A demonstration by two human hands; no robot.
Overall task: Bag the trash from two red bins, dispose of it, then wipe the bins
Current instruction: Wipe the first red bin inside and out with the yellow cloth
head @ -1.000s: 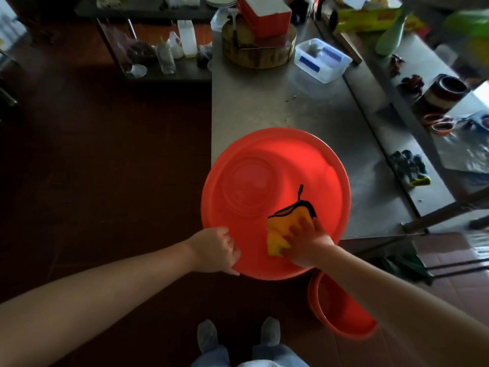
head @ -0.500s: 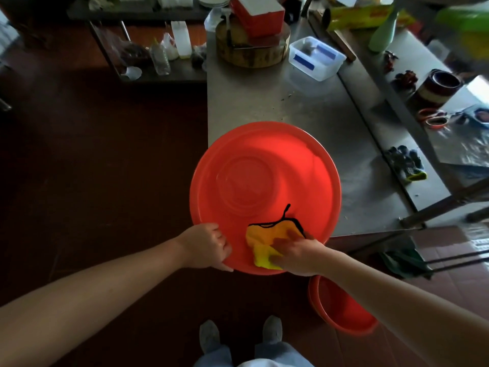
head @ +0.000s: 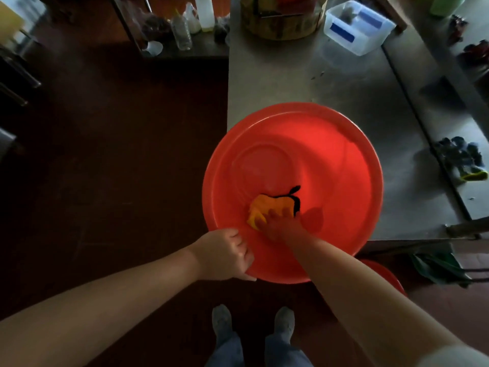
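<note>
Since the earlier frame, your right hand has slid the yellow cloth off the near rim of the red bin, deeper inside. Nearest you, a second red bin sits low, partly hidden by your right forearm. Your left hand curls round the first bin's near rim. Right fingers lie flat, pressing the cloth down. That bin rests on the metal table corner; a clear container stands beyond.

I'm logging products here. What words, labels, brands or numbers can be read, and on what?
None can be read.
Blue patches on the clear plastic box: no legible writing.
The bottles on the shelf: too blurred.
The red bin: no print seen.
</note>
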